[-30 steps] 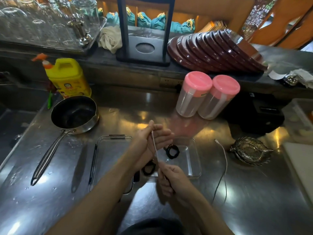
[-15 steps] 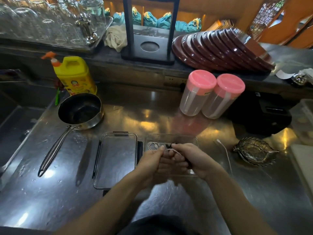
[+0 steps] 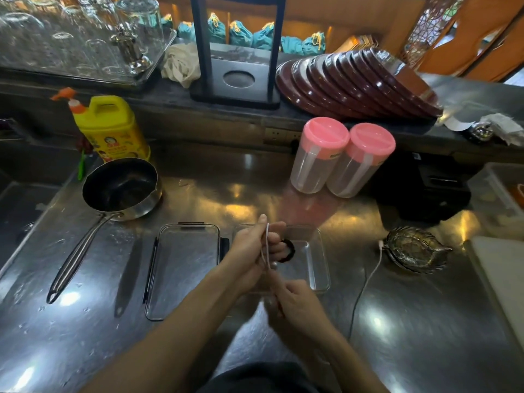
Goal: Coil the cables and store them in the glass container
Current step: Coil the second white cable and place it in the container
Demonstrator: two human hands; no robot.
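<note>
The left hand (image 3: pixel 255 251) was raised over the glass container (image 3: pixel 321 268), fingers up, with loops of white cable (image 3: pixel 266 245) wound around them. The right hand (image 3: pixel 295 302), at 6 o'clock of the left, pinched the same cable; its free end trailed across the steel desk (image 3: pixel 198 194) toward 3 o'clock, its plug touching or just beside a metal leaf dish (image 3: pixel 416 251). A coiled black cable (image 3: pixel 289 251) lay inside the container. At 9 o'clock of the container lay its clear lid (image 3: pixel 184 268); farther toward 10 o'clock stood a saucepan (image 3: pixel 122 188) and a yellow bottle (image 3: pixel 113 129). Two pink-lidded jars (image 3: pixel 340 157) stood at 1 o'clock.
</note>
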